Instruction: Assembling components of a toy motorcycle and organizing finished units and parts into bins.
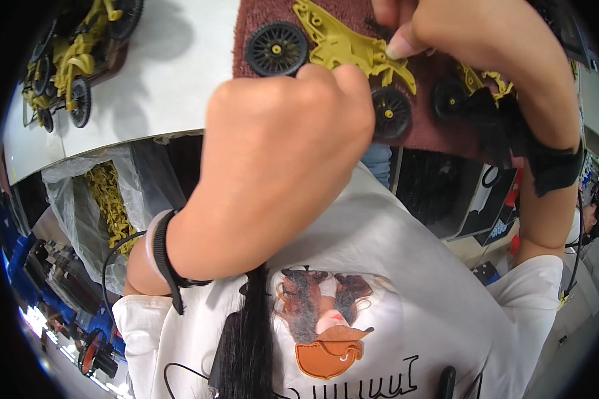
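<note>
A yellow hard plastic toy motorbike body (346, 48) is on a fuzzy red-brown cloth (422, 136), at the top, between the two hands. The body is long and bumpy, with thin arms, small round holes and a pointy end. The cloth looks soft and furry, and it lies on a smooth white tabletop (193, 100).

The left hand (286, 143) is curled up like a loose ball, with its back showing. Its knuckles are by the low edge of the yellow body. The fingertips are hidden, so I cannot tell if they have hold of anything. The right hand (472, 33) is bent, with its thumb on the right part of the body and one finger a little way from the thumb. The other fingers are mostly hidden, so I cannot tell how tight its hold is.

A round black wheel with thin spokes and a yellow middle (276, 49) is just left of the body. Its rim is knobbly. A second black spoked wheel (391, 113) is under the right end of the body, beside the left hand. A third black wheel (450, 98) is more to the right, near some thin, curly yellow plastic bits (494, 86).

Far left on the tabletop is a bunch of yellow and black toy motorbikes (76, 63). Lower down, a crinkly see-through plastic bag (66, 196) has lots of spiky yellow plastic pieces (110, 206) in it
</note>
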`<state>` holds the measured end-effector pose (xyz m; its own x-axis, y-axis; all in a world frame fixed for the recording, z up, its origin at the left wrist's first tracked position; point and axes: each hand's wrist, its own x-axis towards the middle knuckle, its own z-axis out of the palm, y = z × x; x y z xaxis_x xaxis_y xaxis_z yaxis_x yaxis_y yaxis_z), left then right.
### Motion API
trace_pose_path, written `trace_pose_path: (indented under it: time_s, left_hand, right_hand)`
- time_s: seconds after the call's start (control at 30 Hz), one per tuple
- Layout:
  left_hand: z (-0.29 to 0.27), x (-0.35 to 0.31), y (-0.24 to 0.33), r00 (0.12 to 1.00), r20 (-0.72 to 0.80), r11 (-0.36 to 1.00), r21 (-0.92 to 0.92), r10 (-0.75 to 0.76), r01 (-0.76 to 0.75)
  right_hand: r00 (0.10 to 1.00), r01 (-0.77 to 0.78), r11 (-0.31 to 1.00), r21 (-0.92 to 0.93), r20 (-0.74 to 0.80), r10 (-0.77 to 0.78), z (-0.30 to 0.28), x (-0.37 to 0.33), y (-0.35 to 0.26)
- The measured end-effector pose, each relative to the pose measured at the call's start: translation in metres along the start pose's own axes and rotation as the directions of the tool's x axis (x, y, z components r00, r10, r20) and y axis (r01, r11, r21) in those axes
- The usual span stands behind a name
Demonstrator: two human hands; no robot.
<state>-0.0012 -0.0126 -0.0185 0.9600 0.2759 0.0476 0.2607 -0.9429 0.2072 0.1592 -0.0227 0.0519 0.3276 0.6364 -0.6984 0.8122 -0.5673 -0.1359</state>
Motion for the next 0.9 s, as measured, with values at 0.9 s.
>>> trace_pose_path:
  time_s: [0.9]
  left_hand:
    - [-0.025, -0.012, -0.060, 0.885, -0.356, 0.719, -0.694, -0.301, -0.035]
  right_hand:
    - [0.849, 0.444, 0.804, 0.396, -0.472, -0.236, -0.028, -0.038, -0.033]
